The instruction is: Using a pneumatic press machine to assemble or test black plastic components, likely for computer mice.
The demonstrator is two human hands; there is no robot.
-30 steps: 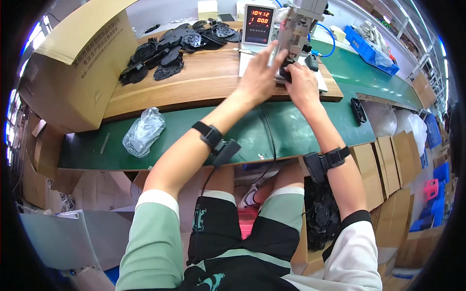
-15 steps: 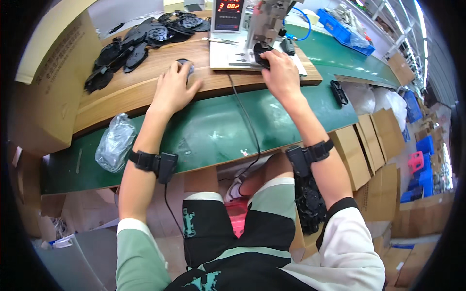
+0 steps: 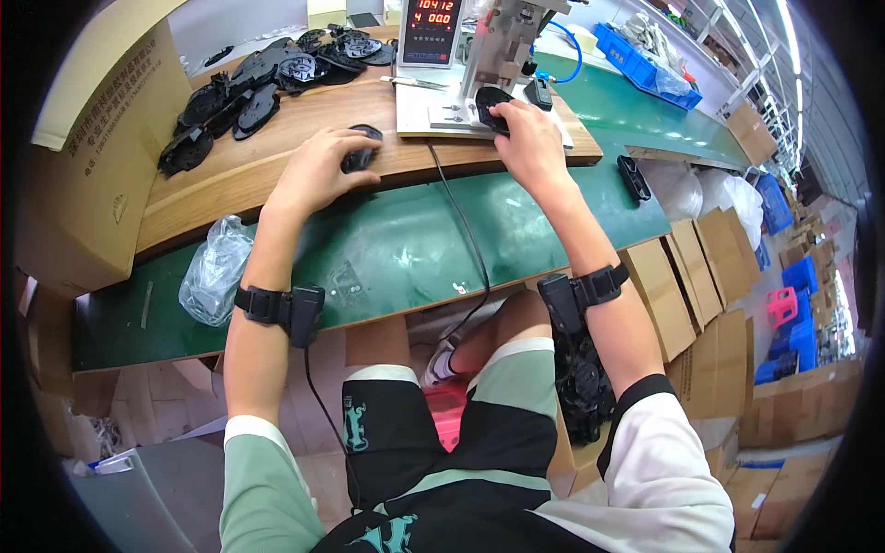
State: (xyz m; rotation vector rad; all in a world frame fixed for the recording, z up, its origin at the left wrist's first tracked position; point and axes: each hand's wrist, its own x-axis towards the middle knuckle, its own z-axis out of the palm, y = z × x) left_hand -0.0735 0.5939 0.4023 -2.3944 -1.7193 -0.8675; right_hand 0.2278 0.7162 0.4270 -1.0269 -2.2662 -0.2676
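My right hand (image 3: 532, 140) pinches a black oval plastic part (image 3: 491, 108) at the foot of a metal press (image 3: 501, 55), above its white base plate. On the wooden board, my left hand (image 3: 321, 166) is open, thumb and fingers apart. A second black oval part (image 3: 360, 149) lies between that thumb and the fingertips; whether they touch it I cannot tell. Farther left, several similar black parts (image 3: 258, 109) lie in a loose heap. Tweezers (image 3: 415, 83) rest at the left edge of the press base.
A display box with red digits (image 3: 430, 37) stands left of the press. A large cardboard box (image 3: 88, 166) borders the board at left. Clear plastic bag (image 3: 218, 270), black cable (image 3: 466, 217) and small black piece (image 3: 632, 179) lie on the green table. Blue bin (image 3: 645, 60) sits at back right.
My left hand has drawn slightly left and its fingers have spread, uncovering more of the black part beneath. My right hand stays at the press with its part. The red digits have changed.
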